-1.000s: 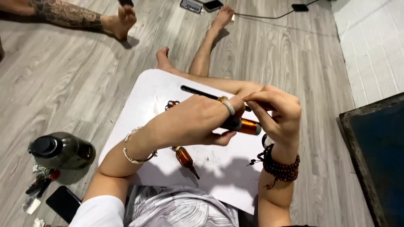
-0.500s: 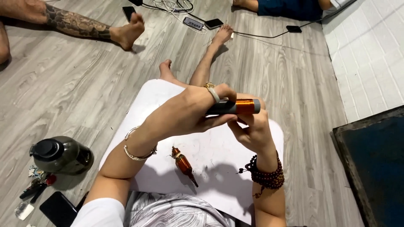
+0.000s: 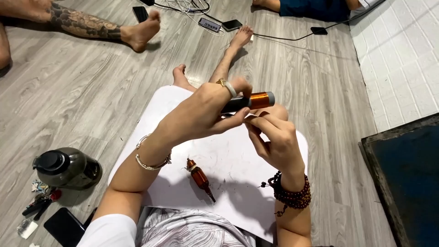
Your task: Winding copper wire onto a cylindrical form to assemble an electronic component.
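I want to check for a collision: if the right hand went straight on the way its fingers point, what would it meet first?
Probably the left hand, just up-left of the right hand; depth is unclear.

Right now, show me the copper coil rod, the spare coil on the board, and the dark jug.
copper coil rod (image 3: 259,100), head view, copper winding.
spare coil (image 3: 198,174), head view, wound middle.
dark jug (image 3: 75,171), head view, body.

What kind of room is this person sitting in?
Probably a room in a home or small workshop: people sit barefoot on a grey wood-look floor, phones charge at a power strip, and a white board serves as a lap desk.
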